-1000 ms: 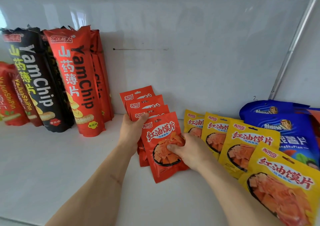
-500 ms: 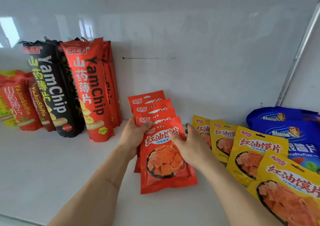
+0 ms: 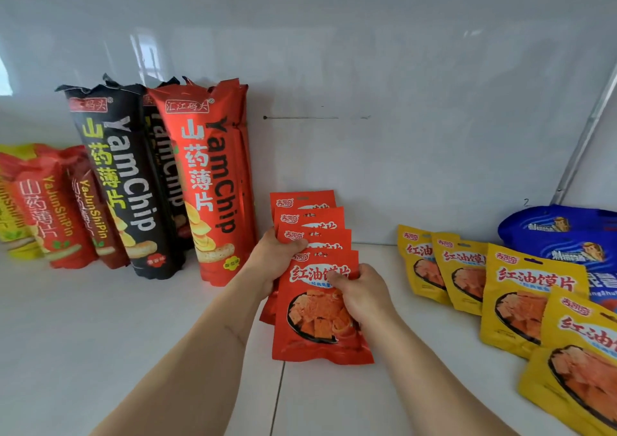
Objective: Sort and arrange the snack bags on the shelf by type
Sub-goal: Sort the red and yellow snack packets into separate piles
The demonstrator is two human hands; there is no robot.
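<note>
A fanned stack of small red snack bags (image 3: 315,305) lies in the middle of the white shelf (image 3: 100,335), reaching back to the wall. My left hand (image 3: 272,262) grips the stack's left edge, thumb over one of the upper bags. My right hand (image 3: 362,293) holds the front red bag at its right side, thumb on its face. Just to the right, a row of yellow bags (image 3: 531,298) of the same snack overlaps toward the front right.
Tall red YamChip bags (image 3: 213,185) and black YamChip bags (image 3: 123,182) lean on the back wall at the left, with shorter red bags (image 3: 56,215) beyond them. Blue bags (image 3: 564,235) lie at the far right under a slanted metal rail (image 3: 584,135).
The front red bag has turned from tilted to straight and lines up with the stack. My right hand slid from its lower part up to its right edge.
</note>
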